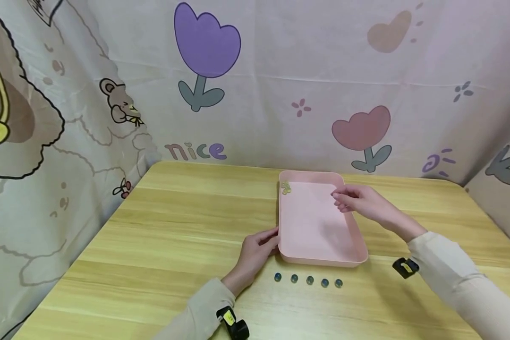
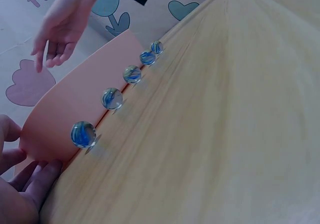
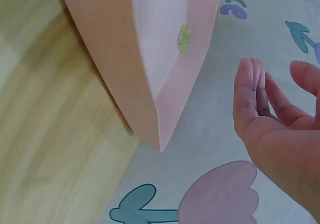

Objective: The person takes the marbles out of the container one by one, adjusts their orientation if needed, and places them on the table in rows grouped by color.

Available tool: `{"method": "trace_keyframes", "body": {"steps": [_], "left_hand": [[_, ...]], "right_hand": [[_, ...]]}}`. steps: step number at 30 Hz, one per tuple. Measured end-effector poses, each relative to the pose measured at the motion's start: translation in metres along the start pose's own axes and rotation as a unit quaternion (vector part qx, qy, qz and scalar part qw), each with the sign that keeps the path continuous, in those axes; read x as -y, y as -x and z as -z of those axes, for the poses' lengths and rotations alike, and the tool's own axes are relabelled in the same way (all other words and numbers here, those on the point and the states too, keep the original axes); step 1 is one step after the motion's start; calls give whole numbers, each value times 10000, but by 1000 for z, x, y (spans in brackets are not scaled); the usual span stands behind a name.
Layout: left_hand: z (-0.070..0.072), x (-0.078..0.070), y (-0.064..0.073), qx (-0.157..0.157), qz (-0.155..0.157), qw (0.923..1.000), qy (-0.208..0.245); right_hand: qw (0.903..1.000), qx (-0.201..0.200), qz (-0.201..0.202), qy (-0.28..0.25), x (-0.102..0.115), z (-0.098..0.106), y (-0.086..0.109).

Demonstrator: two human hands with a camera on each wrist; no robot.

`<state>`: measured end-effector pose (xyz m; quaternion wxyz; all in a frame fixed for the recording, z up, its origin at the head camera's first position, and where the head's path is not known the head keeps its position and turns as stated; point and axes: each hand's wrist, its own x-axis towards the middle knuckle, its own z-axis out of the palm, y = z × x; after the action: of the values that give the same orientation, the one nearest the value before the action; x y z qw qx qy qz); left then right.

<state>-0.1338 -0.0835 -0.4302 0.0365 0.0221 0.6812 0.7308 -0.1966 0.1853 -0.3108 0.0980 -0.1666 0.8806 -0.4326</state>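
Note:
A pink rectangular tray (image 1: 323, 259) lies on the table, with a small cluster of yellowish, see-through pieces (image 1: 285, 188) in its far left corner. My left hand (image 1: 255, 255) rests beside the tray's left wall near the front, its fingertips touching the outside. In the head view my right hand (image 1: 354, 200) hangs over the tray's right rim. Its fingers are loosely bent with nothing visible between them, as the right wrist view of this hand (image 3: 275, 108) also shows. Several clear glass marbles (image 1: 310, 280) with blue swirls stand in a row before the tray's front wall.
The wooden table (image 1: 174, 226) reaches back to a printed cloth (image 1: 272, 132) hung behind it. More of this cloth hangs along the left and right sides. A black wrist camera (image 1: 233, 323) sits on the left sleeve, another camera (image 1: 405, 267) on the right.

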Motion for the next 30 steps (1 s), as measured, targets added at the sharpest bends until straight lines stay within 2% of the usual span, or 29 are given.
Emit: {"method": "trace_keyframes", "body": {"steps": [9, 16, 18, 22, 30], "left_hand": [[2, -1, 0, -50, -10, 10000, -63], [1, 0, 1, -41, 12, 10000, -82], [1, 0, 2, -24, 22, 10000, -80], [1, 0, 2, 2, -25, 10000, -89], [1, -1, 2, -25, 45, 9999, -146]], "right_hand": [[9995, -123, -11, 297, 16, -7, -36], [9974, 41, 107, 713, 19, -20, -64], [9983, 24, 66, 584, 18, -24, -70], [9999, -110, 35, 7, 15, -31, -82], [9971, -304, -113, -690, 8, -46, -100]]}}
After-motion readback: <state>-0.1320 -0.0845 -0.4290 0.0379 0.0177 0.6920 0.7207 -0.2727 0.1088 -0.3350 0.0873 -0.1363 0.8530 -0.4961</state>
